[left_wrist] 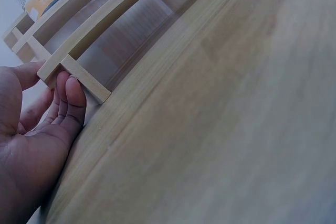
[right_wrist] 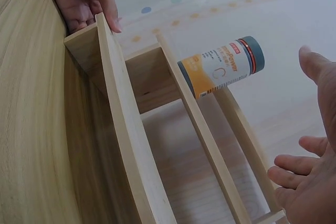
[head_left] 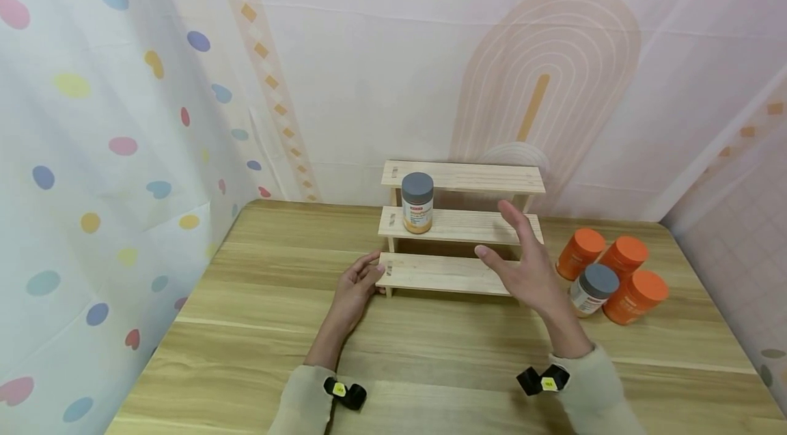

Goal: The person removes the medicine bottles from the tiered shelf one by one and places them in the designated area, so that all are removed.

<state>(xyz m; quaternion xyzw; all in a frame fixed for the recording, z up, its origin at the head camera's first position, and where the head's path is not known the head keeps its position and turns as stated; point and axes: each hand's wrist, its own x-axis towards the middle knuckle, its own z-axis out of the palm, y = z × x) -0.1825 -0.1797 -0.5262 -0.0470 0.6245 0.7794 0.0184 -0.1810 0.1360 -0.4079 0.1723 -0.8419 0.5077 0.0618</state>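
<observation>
A three-step wooden shelf (head_left: 443, 272) stands on the table against the curtain. My left hand (head_left: 355, 290) grips the left end of its lowest step; in the left wrist view the thumb lies on the board and the curled fingers (left_wrist: 73, 95) are under it. One grey-capped bottle (head_left: 417, 204) with a white and orange label stands upright at the left of the middle step. Above the right part of the shelf hovers my right hand (head_left: 531, 271), thumb and fingers spread, holding nothing. The right wrist view also shows this bottle (right_wrist: 218, 69), apart from the right hand (right_wrist: 310, 166).
Right of the shelf, several orange bottles (head_left: 636, 297) stand grouped on the wood-grain table (head_left: 443, 367), with a second grey-capped bottle (head_left: 593, 290) among them. A patterned curtain (head_left: 369, 80) hangs behind and a dotted one (head_left: 123, 216) at the left.
</observation>
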